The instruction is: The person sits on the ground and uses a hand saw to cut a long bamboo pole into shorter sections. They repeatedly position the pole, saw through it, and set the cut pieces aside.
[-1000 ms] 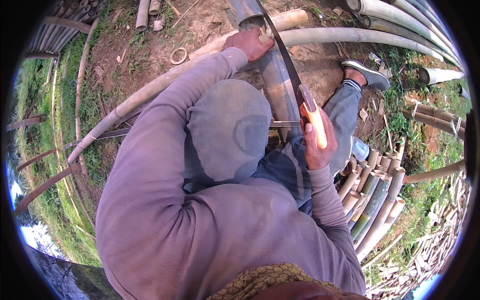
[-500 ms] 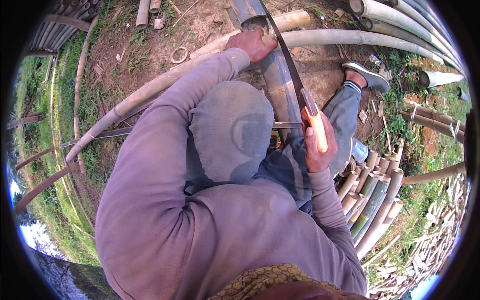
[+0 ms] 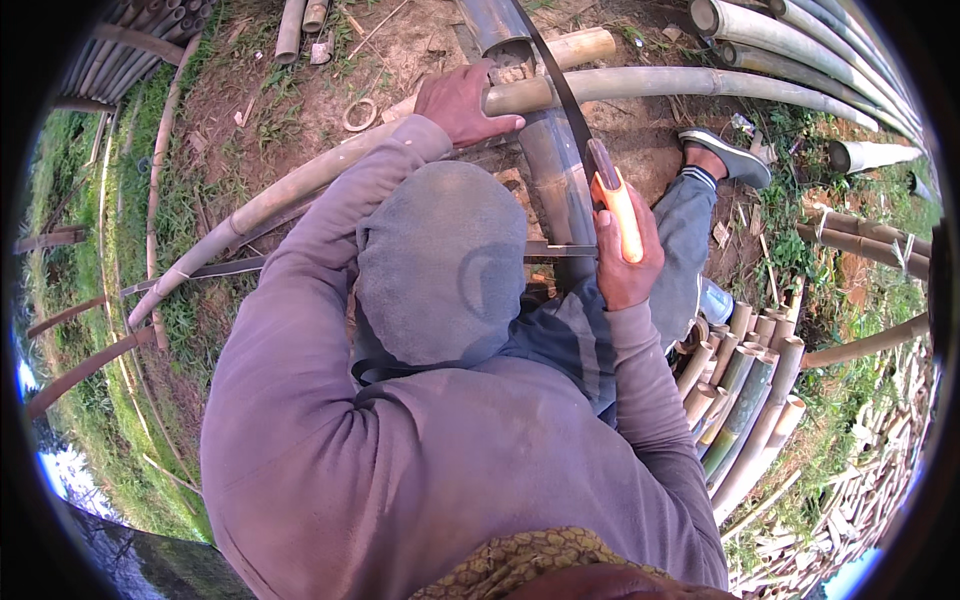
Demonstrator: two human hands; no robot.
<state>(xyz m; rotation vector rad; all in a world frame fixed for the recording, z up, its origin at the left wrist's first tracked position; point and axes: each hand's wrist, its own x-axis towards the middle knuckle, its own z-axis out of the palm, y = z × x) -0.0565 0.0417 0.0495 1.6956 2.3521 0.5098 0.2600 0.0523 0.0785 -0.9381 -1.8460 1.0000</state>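
A long pale bamboo pole [image 3: 650, 82] lies across in front of me, over a thicker dark bamboo length [image 3: 558, 185]. My left hand [image 3: 463, 105] grips the pole from above, left of the crossing, thumb on the near side. My right hand [image 3: 630, 255] is closed round the orange handle of a hand saw [image 3: 572, 105]. The saw's long dark blade points away from me and crosses the pole just right of my left hand. Whether its teeth have cut in cannot be seen. My knee [image 3: 440, 260] covers part of the ground below.
A bundle of short bamboo pieces [image 3: 745, 385] stands by my right leg. Several thick poles [image 3: 780, 40] lie at the far right. A bamboo ring [image 3: 359, 114] sits on the soil at left. Offcuts [image 3: 850, 520] are heaped at the lower right.
My left hand has shifted left along the pole, away from the blade. My right hand and the saw have moved forward, away from my body.
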